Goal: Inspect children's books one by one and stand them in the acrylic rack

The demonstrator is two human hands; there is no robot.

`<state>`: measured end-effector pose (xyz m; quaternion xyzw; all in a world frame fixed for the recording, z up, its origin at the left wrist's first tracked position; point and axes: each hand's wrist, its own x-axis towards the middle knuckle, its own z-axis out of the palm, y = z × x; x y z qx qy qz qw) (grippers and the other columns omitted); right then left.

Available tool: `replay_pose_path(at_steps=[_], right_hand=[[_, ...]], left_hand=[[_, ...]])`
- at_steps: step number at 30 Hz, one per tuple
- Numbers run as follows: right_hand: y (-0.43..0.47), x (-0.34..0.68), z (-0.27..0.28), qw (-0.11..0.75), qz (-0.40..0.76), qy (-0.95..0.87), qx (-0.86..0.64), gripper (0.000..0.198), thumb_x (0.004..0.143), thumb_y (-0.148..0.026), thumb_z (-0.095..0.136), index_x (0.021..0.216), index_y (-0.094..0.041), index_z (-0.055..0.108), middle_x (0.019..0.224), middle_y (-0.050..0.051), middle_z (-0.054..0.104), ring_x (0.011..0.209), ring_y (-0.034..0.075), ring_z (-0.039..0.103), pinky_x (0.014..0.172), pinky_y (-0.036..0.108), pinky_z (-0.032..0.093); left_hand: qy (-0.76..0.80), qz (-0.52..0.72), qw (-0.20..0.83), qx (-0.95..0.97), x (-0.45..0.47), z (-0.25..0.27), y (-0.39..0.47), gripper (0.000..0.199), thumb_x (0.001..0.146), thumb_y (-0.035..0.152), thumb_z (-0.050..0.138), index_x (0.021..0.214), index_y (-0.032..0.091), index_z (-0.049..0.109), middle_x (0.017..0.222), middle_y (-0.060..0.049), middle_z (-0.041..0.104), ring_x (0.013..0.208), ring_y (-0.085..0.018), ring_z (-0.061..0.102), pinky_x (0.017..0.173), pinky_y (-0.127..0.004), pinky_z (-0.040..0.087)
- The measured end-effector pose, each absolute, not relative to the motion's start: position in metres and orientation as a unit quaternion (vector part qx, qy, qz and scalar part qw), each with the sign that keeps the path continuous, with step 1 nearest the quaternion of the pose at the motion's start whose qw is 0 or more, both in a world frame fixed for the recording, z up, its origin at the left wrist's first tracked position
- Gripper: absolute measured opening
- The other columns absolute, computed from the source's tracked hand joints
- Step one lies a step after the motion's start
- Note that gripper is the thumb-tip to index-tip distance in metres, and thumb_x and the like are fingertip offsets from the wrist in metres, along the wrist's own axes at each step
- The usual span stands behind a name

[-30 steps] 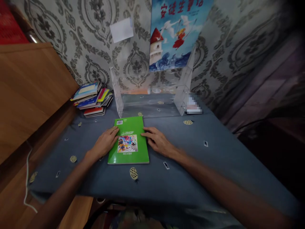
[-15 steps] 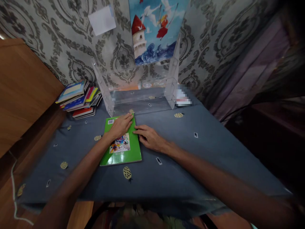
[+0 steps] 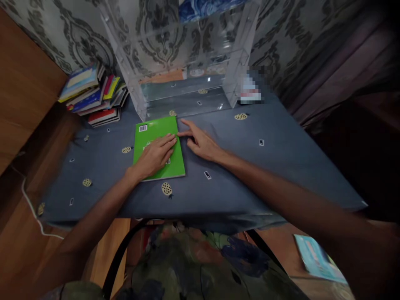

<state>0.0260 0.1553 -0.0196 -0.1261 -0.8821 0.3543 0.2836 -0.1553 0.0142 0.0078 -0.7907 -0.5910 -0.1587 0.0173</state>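
Observation:
A green book (image 3: pixel 175 160) lies flat on the table, its barcode at the upper left. My left hand (image 3: pixel 154 156) rests flat on the cover with fingers stretched toward the right edge, hiding most of the picture printed there. Beside that right edge is my right hand (image 3: pixel 201 141), its fingers apart and holding nothing. The right index fingertip is at the book's edge; whether it touches, I cannot tell.
Behind the book stands a clear acrylic rack (image 3: pixel 184 106). A stack of books (image 3: pixel 93 98) is at the back left of the cloth-covered table (image 3: pixel 237 179). A blurred-out item (image 3: pixel 251 93) lies right of the rack. A turquoise booklet (image 3: pixel 318 258) is low on the right.
My view has tipped down, so the table sits higher in it. My left hand has slid down the cover toward me, over the picture. My right hand's fingers have spread.

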Motion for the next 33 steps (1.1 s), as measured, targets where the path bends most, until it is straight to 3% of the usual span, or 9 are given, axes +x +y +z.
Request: replay_pose_path(at_steps=[8, 12, 19, 33], right_hand=[[0.153, 0.025, -0.022, 0.3, 0.327, -0.888, -0.121, 0.057, 0.083, -0.009, 0.046, 0.139, -0.017, 0.048, 0.118, 0.008, 0.074, 0.102, 0.022, 0.066, 0.093, 0.04, 0.053], [0.151, 0.025, -0.022, 0.306, 0.328, -0.886, -0.119, 0.052, 0.081, -0.007, 0.047, 0.131, -0.02, 0.057, 0.105, 0.004, 0.077, 0.091, 0.021, 0.067, 0.085, 0.037, 0.055], [0.149, 0.025, -0.019, 0.316, 0.337, -0.883, -0.085, 0.045, 0.079, -0.002, 0.045, 0.115, -0.018, 0.066, 0.096, 0.003, 0.077, 0.095, 0.02, 0.066, 0.086, 0.035, 0.054], [0.148, 0.026, -0.018, 0.307, 0.357, -0.879, -0.079, 0.043, 0.078, -0.004, 0.045, 0.109, -0.019, 0.069, 0.095, 0.003, 0.076, 0.093, 0.019, 0.068, 0.085, 0.034, 0.054]], left_hand=[[-0.592, -0.131, 0.0, -0.795, -0.12, 0.016, -0.047, 0.054, 0.102, 0.05, 0.046, 0.146, 0.019, 0.043, 0.15, -0.014, 0.051, 0.141, -0.027, 0.046, 0.115, -0.05, 0.04], [-0.601, -0.112, 0.057, -0.79, -0.112, 0.014, -0.052, 0.044, 0.104, 0.043, 0.044, 0.138, 0.015, 0.05, 0.139, -0.016, 0.059, 0.129, -0.029, 0.056, 0.106, -0.048, 0.049], [-0.587, -0.116, 0.125, -0.791, -0.109, 0.011, -0.048, 0.032, 0.105, 0.031, 0.041, 0.125, 0.012, 0.058, 0.126, -0.016, 0.067, 0.119, -0.027, 0.062, 0.099, -0.043, 0.052], [-0.626, -0.194, 0.038, -0.755, -0.112, 0.027, -0.045, 0.033, 0.105, 0.027, 0.037, 0.126, 0.02, 0.062, 0.113, -0.008, 0.072, 0.103, -0.023, 0.067, 0.094, -0.043, 0.055]])
